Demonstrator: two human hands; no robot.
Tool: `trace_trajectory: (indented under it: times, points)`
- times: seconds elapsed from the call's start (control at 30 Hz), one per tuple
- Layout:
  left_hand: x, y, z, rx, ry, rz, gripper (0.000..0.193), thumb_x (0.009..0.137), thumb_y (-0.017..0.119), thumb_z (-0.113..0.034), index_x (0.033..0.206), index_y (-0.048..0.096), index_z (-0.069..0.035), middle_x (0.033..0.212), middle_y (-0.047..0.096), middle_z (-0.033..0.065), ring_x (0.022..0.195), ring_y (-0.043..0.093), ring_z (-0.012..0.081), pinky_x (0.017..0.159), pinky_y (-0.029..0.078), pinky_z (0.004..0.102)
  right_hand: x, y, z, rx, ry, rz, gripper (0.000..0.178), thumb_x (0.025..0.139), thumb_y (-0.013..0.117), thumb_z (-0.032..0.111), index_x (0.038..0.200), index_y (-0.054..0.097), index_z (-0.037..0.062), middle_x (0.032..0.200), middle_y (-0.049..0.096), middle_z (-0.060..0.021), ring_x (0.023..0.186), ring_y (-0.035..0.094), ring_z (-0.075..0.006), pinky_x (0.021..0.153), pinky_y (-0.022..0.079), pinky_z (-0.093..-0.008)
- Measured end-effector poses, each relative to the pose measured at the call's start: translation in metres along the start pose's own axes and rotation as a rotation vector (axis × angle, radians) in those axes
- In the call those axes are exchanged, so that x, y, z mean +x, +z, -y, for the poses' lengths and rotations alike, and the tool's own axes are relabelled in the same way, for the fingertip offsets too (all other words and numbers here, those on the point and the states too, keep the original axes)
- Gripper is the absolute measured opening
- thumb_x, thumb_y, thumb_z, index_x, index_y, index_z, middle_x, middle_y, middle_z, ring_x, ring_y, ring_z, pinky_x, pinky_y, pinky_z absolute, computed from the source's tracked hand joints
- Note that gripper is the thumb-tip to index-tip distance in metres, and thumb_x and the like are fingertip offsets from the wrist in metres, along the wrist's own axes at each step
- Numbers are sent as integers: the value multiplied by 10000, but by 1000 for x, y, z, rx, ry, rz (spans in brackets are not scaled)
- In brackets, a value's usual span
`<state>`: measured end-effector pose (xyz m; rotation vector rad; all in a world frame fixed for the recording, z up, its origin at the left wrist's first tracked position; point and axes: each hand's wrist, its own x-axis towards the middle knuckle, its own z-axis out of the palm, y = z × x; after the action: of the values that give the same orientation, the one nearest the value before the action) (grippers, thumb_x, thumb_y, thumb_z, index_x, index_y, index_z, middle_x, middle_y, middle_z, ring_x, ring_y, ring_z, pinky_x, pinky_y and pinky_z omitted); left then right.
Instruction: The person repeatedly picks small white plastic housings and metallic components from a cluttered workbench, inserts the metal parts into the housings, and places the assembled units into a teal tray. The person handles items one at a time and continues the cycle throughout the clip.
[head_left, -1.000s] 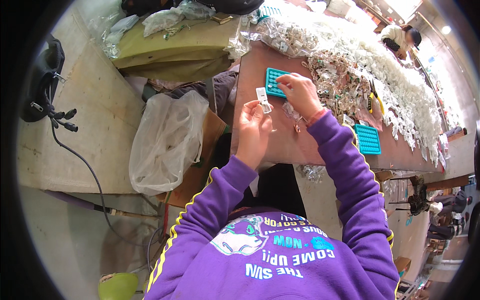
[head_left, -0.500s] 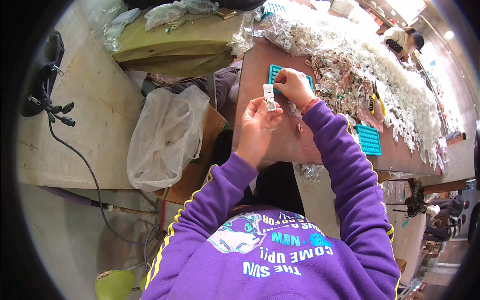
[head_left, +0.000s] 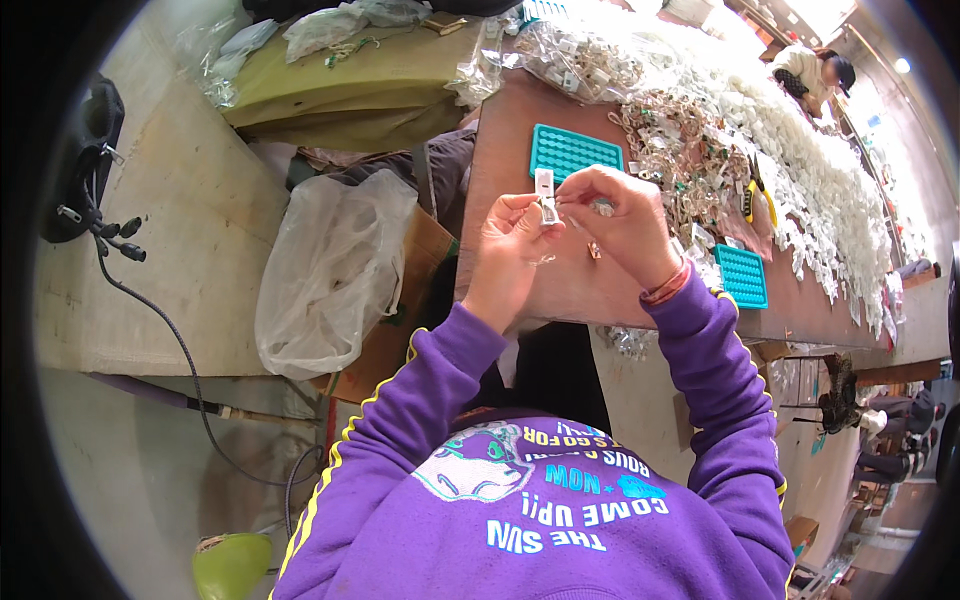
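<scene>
My left hand [head_left: 508, 240] grips a small white flip-lid case [head_left: 544, 182], its lid standing up and its lower half pinched between thumb and fingers. A thin clear strand hangs below that palm. Close beside the case, my right hand [head_left: 632, 215] has thumb and forefinger pressed together at its lower half; whatever they hold is too small to make out. Just beyond both hands lies a teal tray [head_left: 577, 150] with rows of small hollows. On the brown tabletop [head_left: 560, 280] near my right hand lies a little copper-coloured piece [head_left: 594, 251].
Bagged trinkets [head_left: 680, 165] heap up on the right, with white packets [head_left: 780, 170] behind. Yellow-handled pliers [head_left: 758, 200] rest on the heap, near a second teal tray [head_left: 740, 276]. A clear plastic bag [head_left: 335, 265] sits left of the table. A person [head_left: 815, 82] works far right.
My right hand has come back from the teal tray to the white case, uncovering the tray. My left hand keeps hold of the case in nearly the same place.
</scene>
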<state>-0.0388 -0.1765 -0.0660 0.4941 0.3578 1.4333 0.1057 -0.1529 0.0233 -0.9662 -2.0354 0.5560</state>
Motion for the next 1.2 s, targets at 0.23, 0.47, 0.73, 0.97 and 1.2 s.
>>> trace_trajectory:
  times: [0.23, 0.47, 0.73, 0.97, 1.2]
  points:
    - [-2, 1, -1, 54, -1, 27, 98, 959, 584, -110, 1039, 555, -61, 992, 633, 69, 853, 643, 150, 782, 533, 268, -2, 10, 0, -234, -300, -57, 112, 758, 679, 32, 845, 614, 60, 755, 605, -70, 719, 611, -255, 653, 508, -338]
    - [1, -3, 1, 73, 2, 47, 172, 968, 583, -169, 1099, 561, -60, 1009, 641, 60, 899, 629, 155, 826, 527, 318, -10, 7, 1, -462, -420, 3, 183, 716, 684, 78, 888, 621, 87, 778, 627, -54, 750, 634, -234, 670, 519, -327]
    - [0, -2, -3, 39, -26, 24, 133, 964, 584, -144, 1061, 561, -56, 965, 646, 72, 865, 635, 146, 796, 530, 287, -5, -3, -4, -190, -126, -3, 290, 778, 723, 97, 1053, 643, 50, 963, 685, -93, 868, 673, -215, 757, 533, -310]
    - [-1, -2, -3, 3, -36, -25, 169, 973, 569, -161, 1094, 536, -49, 990, 639, 111, 871, 624, 164, 833, 519, 311, 63, -26, -90, -658, 124, 510, 1090, 594, 838, 492, 1483, 271, 220, 1406, 441, -170, 1311, 407, -368, 1063, 304, -565]
    - [0, -2, -2, -18, -31, -37, 164, 975, 564, -160, 1087, 531, -45, 998, 638, 114, 868, 620, 162, 836, 517, 308, 74, -33, -115, -525, 132, 580, 1068, 588, 842, 430, 1478, 281, 246, 1300, 507, -179, 1225, 487, -378, 1017, 375, -517]
